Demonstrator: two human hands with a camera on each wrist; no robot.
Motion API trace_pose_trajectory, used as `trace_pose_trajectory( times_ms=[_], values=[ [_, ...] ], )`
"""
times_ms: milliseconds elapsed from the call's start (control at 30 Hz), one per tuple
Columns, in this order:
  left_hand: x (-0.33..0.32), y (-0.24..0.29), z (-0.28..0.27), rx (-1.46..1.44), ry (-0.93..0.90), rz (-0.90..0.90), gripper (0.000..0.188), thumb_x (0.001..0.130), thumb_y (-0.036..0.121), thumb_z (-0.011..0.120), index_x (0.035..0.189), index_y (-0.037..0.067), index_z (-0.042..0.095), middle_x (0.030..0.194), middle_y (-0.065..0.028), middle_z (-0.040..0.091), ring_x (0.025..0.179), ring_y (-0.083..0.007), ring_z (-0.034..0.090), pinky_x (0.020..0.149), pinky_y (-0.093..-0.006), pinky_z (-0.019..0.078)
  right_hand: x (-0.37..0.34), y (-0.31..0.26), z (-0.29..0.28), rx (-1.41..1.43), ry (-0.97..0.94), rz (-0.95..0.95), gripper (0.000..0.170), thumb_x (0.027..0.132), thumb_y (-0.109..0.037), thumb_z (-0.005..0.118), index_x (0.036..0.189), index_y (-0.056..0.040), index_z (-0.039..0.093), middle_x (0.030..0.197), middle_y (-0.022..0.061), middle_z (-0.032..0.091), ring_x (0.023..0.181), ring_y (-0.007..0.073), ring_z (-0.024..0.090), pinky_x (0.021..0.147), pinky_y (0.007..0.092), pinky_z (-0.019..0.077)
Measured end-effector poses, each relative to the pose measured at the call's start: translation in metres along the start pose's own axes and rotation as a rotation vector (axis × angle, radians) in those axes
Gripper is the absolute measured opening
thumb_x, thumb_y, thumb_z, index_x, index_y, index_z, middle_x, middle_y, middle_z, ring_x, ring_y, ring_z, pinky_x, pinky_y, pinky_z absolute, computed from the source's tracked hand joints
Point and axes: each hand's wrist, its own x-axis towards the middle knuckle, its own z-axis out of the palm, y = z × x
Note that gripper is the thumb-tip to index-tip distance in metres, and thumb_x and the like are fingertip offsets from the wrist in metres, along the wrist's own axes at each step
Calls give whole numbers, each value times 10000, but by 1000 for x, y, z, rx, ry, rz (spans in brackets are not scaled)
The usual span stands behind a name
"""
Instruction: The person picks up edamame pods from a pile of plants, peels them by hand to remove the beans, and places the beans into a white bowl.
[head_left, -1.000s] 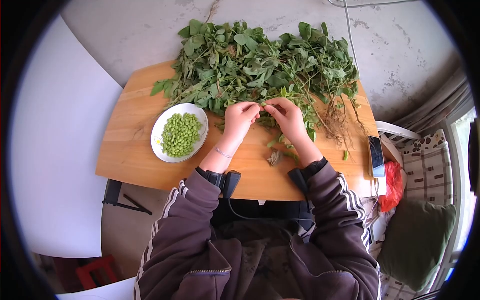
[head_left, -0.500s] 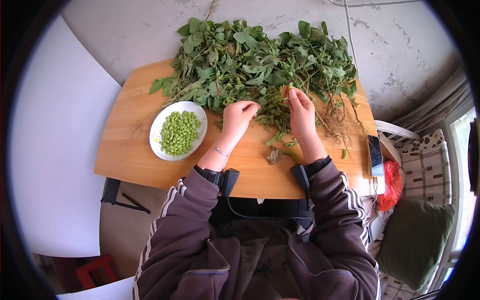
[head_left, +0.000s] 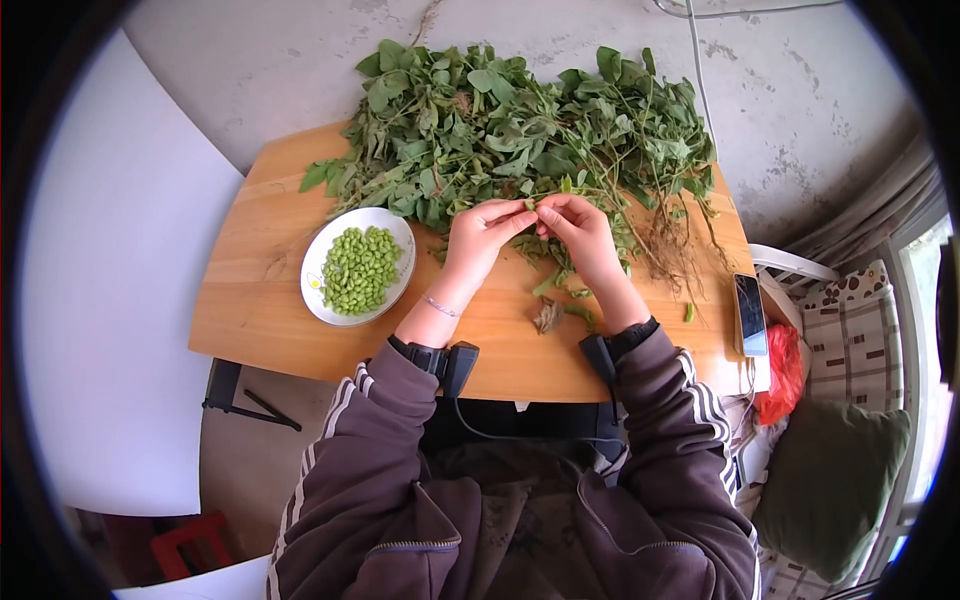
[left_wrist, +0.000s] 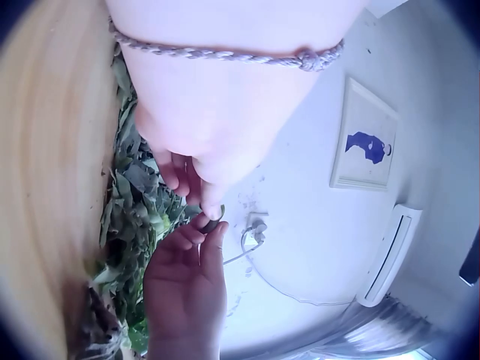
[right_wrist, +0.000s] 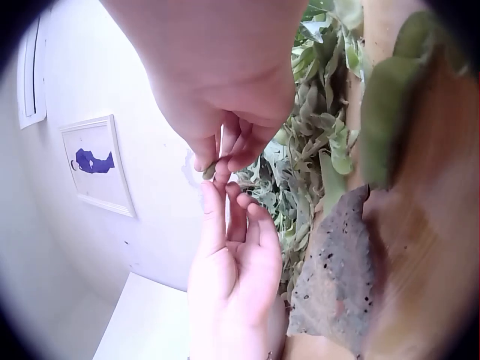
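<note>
Both hands meet over the table in front of the leafy bean plants point(head_left: 520, 130). A small green bean pod point(right_wrist: 209, 172) sits between their fingertips. The right hand point(head_left: 583, 240) pinches it between thumb and fingers, and the left hand point(head_left: 478, 240) has its thumb and index finger on the near end. In the left wrist view the pod point(left_wrist: 213, 225) is mostly covered by fingers. To the left stands a white bowl point(head_left: 312, 248) with shelled green beans point(head_left: 360, 270).
Loose pods point(head_left: 580, 313) and a dry leaf point(head_left: 548, 314) lie near the right forearm, on the wooden table point(head_left: 260, 300). Roots point(head_left: 675, 245) spread at the right of the pile. A phone point(head_left: 750, 312) lies at the right edge.
Half a second ago the hands were apart, the right one raised at the plants with a pod. The right hand has come back left and down to meet the left hand.
</note>
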Motion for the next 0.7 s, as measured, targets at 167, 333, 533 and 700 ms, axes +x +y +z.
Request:
trace_pose_trajectory(
  times_ms=[167, 333, 533, 700],
  values=[
    [3, -5, -1, -19, 55, 133, 241, 890, 37, 733, 1099, -79, 703, 1067, -87, 695, 946, -141, 664, 851, -249, 538, -1, 1, 1, -86, 1, -23, 196, 954, -122, 682, 1081, 26, 666, 938, 44, 698, 853, 104, 640, 784, 250, 532],
    [1, -4, -1, 48, 81, 85, 237, 885, 35, 735, 1112, -32, 721, 1073, -73, 714, 959, -123, 662, 865, -247, 529, 0, 5, -4, -242, 35, -9, 238, 945, -158, 703, 1107, 15, 677, 974, 42, 709, 882, 96, 640, 807, 239, 521],
    [0, -1, 1, 334, 87, 219, 182, 855, 69, 765, 1014, -17, 752, 939, -76, 736, 825, -120, 684, 730, -236, 543, -4, -8, 3, -134, 36, -31, 192, 951, -135, 685, 1056, 26, 696, 975, 63, 720, 902, 118, 668, 833, 251, 541],
    [0, 0, -4, 552, 49, 290, 186, 856, 71, 762, 1028, -1, 757, 934, -57, 723, 817, -111, 662, 722, -233, 522, -3, -4, -3, -213, -1, -4, 184, 953, -123, 678, 1043, 36, 696, 967, 83, 726, 908, 134, 681, 841, 261, 551]
  ],
)
